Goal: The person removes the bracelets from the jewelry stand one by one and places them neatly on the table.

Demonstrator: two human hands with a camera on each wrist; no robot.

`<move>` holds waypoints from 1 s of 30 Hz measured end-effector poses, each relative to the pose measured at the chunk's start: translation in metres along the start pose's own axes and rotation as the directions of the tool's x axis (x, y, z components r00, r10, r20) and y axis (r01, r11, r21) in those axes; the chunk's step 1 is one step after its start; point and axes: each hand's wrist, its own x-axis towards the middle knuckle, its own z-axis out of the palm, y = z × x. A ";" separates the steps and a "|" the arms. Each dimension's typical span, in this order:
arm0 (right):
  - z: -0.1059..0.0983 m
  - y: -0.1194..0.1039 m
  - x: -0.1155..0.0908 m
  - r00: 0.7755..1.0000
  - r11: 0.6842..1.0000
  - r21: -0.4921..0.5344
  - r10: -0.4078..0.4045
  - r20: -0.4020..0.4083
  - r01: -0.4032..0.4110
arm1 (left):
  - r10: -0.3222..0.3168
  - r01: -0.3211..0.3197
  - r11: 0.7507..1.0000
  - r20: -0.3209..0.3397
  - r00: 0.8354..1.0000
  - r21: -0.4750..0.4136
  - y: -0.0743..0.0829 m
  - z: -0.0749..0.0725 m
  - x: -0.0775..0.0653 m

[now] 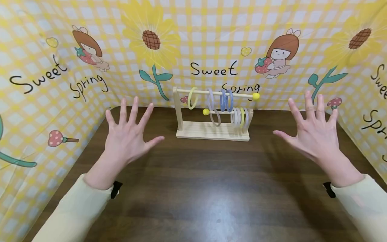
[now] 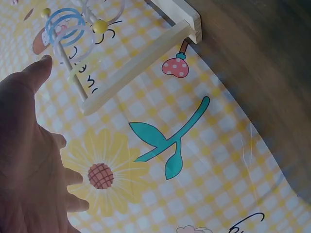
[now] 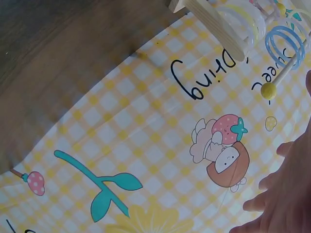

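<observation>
A wooden rack (image 1: 211,131) with two pegs stands at the back middle of the table, seen in all three views. On its upper peg hang a yellow-green ring (image 1: 189,101), a pale lilac ring and blue rings (image 1: 223,102). The lower peg carries a greyish ring (image 1: 215,118) and several white, yellow and lilac rings near its upright. Yellow balls (image 1: 256,96) cap the free peg ends. My left hand (image 1: 127,136) is held left of the rack, fingers spread and straight, holding nothing. To the right of it my right hand (image 1: 315,134) is spread the same way, also holding nothing.
A dark brown wooden table (image 1: 193,188) lies under both hands. Yellow-checked cloth (image 1: 205,40) printed with flowers, figures and lettering rises behind the rack and along both sides. Dark bands (image 1: 116,190) show at the cuffs of the pale sleeves.
</observation>
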 end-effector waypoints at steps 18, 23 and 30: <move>0.009 -0.043 0.016 0.999 0.988 0.150 0.032 -0.038 -0.026 | -0.077 0.080 0.920 0.025 0.997 -0.382 0.018 0.036 0.044; 0.012 -0.054 0.021 0.998 0.981 0.193 0.015 -0.060 -0.003 | -0.089 0.073 0.840 -0.005 0.996 -0.538 0.022 0.054 0.057; 0.020 -0.066 0.024 1.000 0.949 0.315 -0.002 -0.024 0.009 | -0.077 -0.001 0.627 -0.064 0.995 -0.779 0.029 0.075 0.072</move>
